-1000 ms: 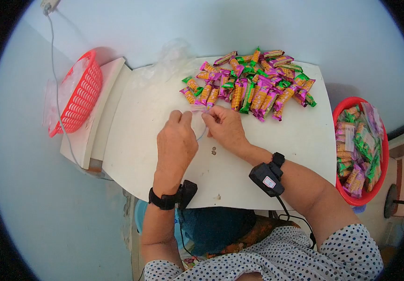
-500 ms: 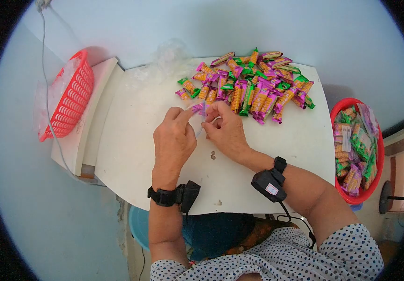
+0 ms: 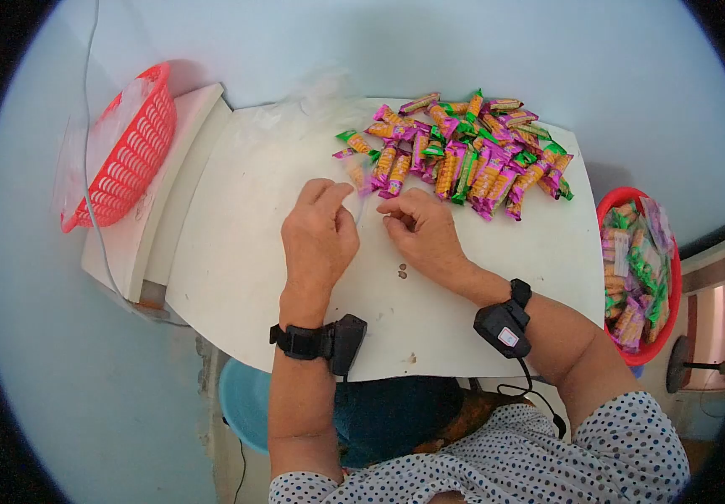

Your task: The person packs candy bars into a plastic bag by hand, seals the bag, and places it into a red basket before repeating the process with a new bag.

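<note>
Both of my hands are raised over the white table, in front of a pile of snack packets in purple and green wrappers with orange-yellow contents. A thin clear plastic bag shows faintly between my hands, its edge at the fingertips of my left hand, which is closed on it. My right hand is a little apart, with thumb and fingers pinched together; what they hold, if anything, cannot be made out. Just beyond my fingertips lies a purple-ended packet, partly behind the clear film.
Crumpled clear plastic bags lie at the table's back left. A red basket with clear plastic stands on a white ledge at left. To the right, a red basin holds bagged packets. A grey cable hangs at left.
My hands have drawn slightly apart, my right fingertips moving away from my left. The whole view has shifted a little, with the table things appearing farther right.
</note>
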### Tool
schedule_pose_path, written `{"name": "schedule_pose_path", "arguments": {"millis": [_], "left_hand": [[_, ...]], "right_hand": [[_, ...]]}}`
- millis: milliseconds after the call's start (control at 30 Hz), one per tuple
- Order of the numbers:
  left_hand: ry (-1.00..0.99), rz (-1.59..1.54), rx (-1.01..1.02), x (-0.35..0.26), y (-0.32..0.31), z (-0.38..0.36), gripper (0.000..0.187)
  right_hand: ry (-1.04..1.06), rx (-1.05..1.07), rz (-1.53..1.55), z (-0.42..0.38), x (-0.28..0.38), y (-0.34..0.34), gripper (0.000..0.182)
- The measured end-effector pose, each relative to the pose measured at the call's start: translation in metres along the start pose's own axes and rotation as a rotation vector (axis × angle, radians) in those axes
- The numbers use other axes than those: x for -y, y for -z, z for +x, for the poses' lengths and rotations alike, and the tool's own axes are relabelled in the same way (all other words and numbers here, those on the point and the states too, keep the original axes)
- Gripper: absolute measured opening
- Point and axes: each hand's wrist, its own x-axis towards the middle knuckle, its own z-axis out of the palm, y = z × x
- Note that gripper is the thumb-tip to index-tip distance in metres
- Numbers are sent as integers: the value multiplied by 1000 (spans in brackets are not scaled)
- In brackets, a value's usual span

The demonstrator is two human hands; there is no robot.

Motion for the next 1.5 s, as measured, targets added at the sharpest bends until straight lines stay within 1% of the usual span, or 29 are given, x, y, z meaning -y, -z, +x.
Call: {"name": "schedule_pose_path", "arguments": {"millis": [33, 133, 233, 333, 433, 533, 600, 667, 767, 800, 900, 933, 1033, 1133, 1233, 1333, 1433, 1467, 1500], "left_hand": [[-4, 24, -32, 4, 1, 0, 27], [55, 144, -102, 9, 7, 0, 27], [74, 224, -128, 17, 9, -1, 26], [119, 211, -118, 24, 8, -3, 22], [94, 211, -143, 30, 7, -4, 21], [119, 204, -110, 36, 5, -6, 22], [129, 174, -121, 37, 4, -6, 21], [135, 159, -123, 39, 3, -7, 21], [153, 159, -116, 41, 3, -9, 20], [160, 158, -117, 42, 2, -9, 20], [151, 140, -129, 41, 4, -8, 20], [142, 130, -130, 40, 4, -8, 20], [119, 107, -134, 40, 4, -8, 20], [113, 100, -126, 38, 3, -8, 19], [106, 102, -84, 35, 4, -7, 19], [140, 89, -76, 36, 4, -7, 18], [116, 124, -74, 36, 4, -7, 19], [119, 115, -70, 35, 2, -8, 19], [120, 109, -68, 36, 2, -8, 19]], "right_hand": [[3, -3, 4, 0, -1, 0, 15], [-72, 22, 18, 0, 4, 3, 16], [-54, 26, 60, 1, 13, 6, 19], [232, 15, -111, 4, 30, 15, 24], [350, -22, -339, 12, 43, 34, 27], [540, -61, -780, 42, 48, 75, 32], [498, -123, -928, 67, 31, 104, 38], [345, -111, -930, 93, -14, 129, 49], [-127, 205, -898, 107, -24, 145, 62], [-187, 355, -829, 112, -26, 147, 71], [-126, 397, -715, 97, -35, 134, 74], [-149, 412, -774, 94, -33, 129, 72], [-50, 366, -756, 87, -35, 125, 67], [67, 392, -753, 78, -28, 127, 61], [107, 461, -717, 73, -13, 126, 54], [171, 431, -926, 71, 6, 122, 47], [214, 315, -840, 76, 37, 109, 33], [300, 283, -741, 75, 42, 103, 27], [296, 347, -657, 74, 52, 95, 26]]}}
